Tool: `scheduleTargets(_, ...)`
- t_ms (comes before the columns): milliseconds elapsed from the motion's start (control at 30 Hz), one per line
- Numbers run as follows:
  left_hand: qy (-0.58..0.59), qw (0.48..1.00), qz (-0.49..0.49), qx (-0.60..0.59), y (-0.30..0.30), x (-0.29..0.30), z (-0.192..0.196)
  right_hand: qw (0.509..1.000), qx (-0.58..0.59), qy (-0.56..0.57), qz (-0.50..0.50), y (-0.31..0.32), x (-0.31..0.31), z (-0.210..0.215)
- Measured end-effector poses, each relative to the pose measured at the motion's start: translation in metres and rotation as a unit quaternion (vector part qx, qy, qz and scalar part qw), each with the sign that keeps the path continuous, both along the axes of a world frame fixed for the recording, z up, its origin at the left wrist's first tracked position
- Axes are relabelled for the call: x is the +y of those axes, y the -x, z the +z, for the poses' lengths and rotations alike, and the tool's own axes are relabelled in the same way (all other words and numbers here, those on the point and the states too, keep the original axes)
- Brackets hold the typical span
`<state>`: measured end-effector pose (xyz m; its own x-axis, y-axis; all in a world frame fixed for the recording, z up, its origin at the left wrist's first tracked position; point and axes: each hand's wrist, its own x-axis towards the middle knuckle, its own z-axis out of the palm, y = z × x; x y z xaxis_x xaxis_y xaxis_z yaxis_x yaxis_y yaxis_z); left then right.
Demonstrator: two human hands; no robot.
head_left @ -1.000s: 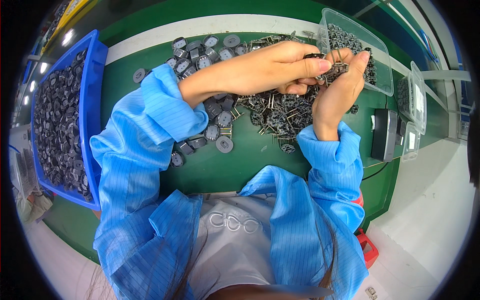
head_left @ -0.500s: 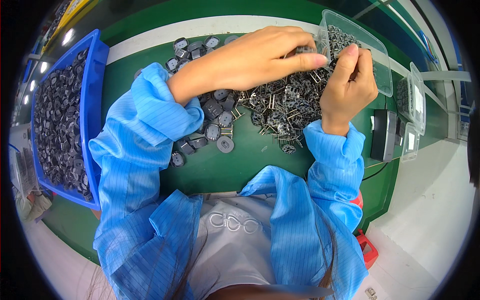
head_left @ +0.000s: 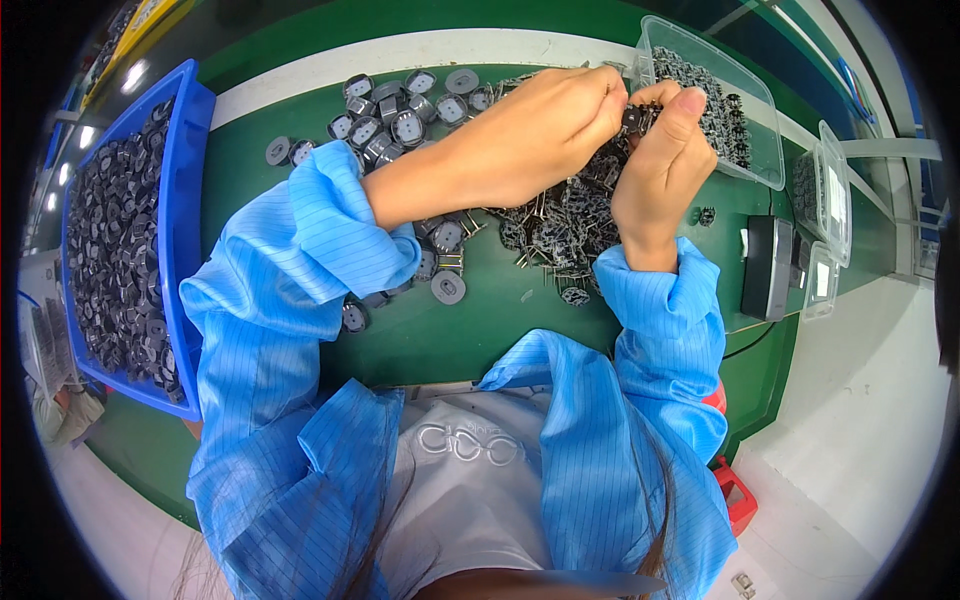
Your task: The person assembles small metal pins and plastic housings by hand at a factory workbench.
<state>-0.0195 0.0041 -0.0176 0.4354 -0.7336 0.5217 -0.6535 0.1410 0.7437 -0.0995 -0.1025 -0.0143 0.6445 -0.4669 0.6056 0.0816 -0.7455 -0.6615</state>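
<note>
My left hand [head_left: 590, 115] reaches across the table from the left, its fingers curled into a pinch at the front of the clear bin. Right up against it is my right hand [head_left: 662, 170], also closed, with thumb and fingers pressed together. Between the fingertips of both hands shows a small black plastic part [head_left: 638, 118]; the fingers cover most of it. Under and beside the hands lies a heap of black parts with metal pins [head_left: 570, 225]. Round dark-grey plastic housings [head_left: 408, 128] are scattered behind and in front of my left forearm.
A blue bin [head_left: 185, 260] full of dark-grey parts stands at the left. The clear plastic bin [head_left: 768, 170] at the back right holds many small black parts. One loose black part [head_left: 707, 216] lies near a black box-shaped device [head_left: 768, 268]. Lidded clear containers [head_left: 835, 200] sit farther right.
My right hand has moved left, and my left hand slightly right, so they now meet. The left fingers have curled in. More of the clear bin and a loose part beside my right hand show.
</note>
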Motion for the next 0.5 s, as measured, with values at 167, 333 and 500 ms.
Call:
scheduleTargets(167, -0.060, 0.987, -0.036, 0.142, 0.003, 0.006, 0.010, 0.992, -0.059, -0.104, 0.036, -0.008, 0.001, -0.013)
scheduleTargets(333, -0.028, 0.991, -0.011, 0.134, 0.004, 0.003, 0.006, 0.915, -0.047, -0.371, 0.150, -0.003, 0.005, -0.004)
scheduleTargets(500, -0.015, 0.987, 0.006, 0.162, 0.008, 0.001, 0.002, 0.900, -0.065, -0.408, 0.139, -0.005, 0.010, -0.001)
